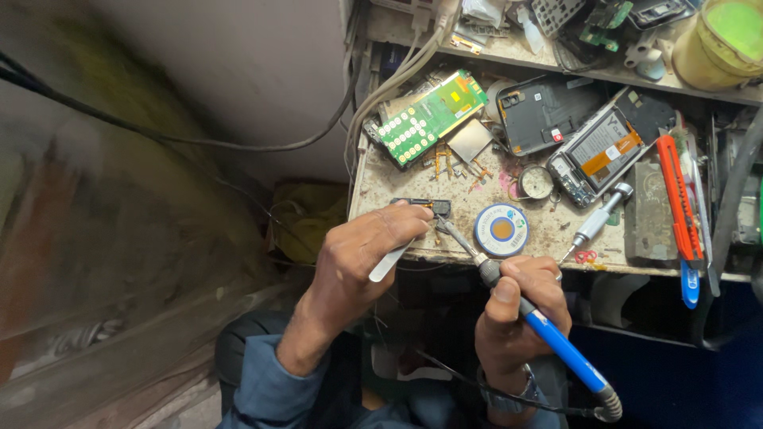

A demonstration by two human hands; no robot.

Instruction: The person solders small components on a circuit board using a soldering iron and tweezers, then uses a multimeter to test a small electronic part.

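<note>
My right hand [520,306] grips a blue-handled soldering iron [548,334], its metal tip reaching up-left to a small dark component [433,208] near the bench's front edge. My left hand [362,254] holds metal tweezers [391,262] and its fingers rest at that same small part. A round blue-and-white reel of wick [501,229] lies just to the right of the tip.
The worn bench [381,191] carries a green keypad circuit board [429,115], opened phone bodies [592,151], a screwdriver [596,222], an orange cutter knife [678,199] and a small round tin [536,181]. A cluttered shelf with a green tub [727,40] runs above. Cables [238,143] hang at left.
</note>
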